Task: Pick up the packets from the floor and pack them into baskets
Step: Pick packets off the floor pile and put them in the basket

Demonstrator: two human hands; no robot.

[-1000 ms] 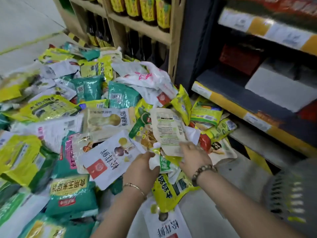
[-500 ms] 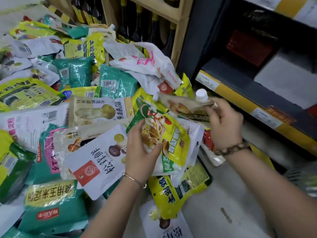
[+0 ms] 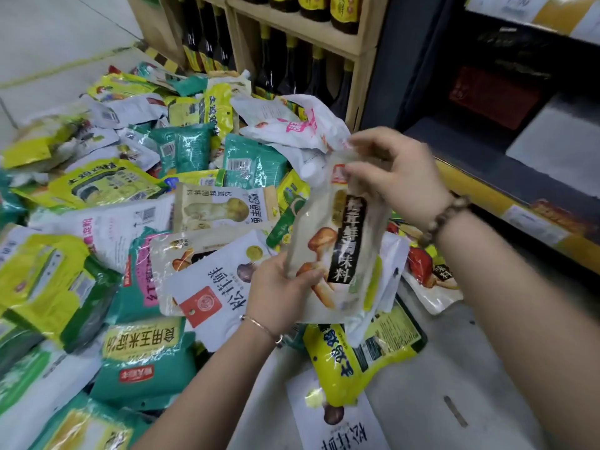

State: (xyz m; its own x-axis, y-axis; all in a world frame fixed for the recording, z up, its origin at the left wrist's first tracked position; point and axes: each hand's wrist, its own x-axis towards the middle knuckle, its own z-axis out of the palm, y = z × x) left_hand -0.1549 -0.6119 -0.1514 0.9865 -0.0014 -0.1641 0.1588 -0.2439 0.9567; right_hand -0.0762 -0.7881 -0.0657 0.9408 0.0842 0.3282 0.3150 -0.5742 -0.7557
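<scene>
A beige mushroom-seasoning pouch (image 3: 341, 241) with black lettering stands upright in front of me, on top of a small stack of other packets. My left hand (image 3: 282, 293) grips the stack at its lower left edge, thumb across the front. My right hand (image 3: 396, 173) pinches the pouch's top edge. A big heap of packets (image 3: 136, 222) in green, yellow, teal and white covers the floor to the left. No basket is in view.
A wooden shelf (image 3: 324, 43) of dark bottles stands behind the heap. A dark shop shelf with a yellow price rail (image 3: 506, 209) runs along the right. Grey floor (image 3: 454, 384) shows at the lower right, with a yellow packet (image 3: 350, 362) and a white packet (image 3: 334, 427) on it.
Both hands rose from the pile. My right hand brought the beige pouch over and set it upright in front of the yellow-green packet that my left hand lifted.
</scene>
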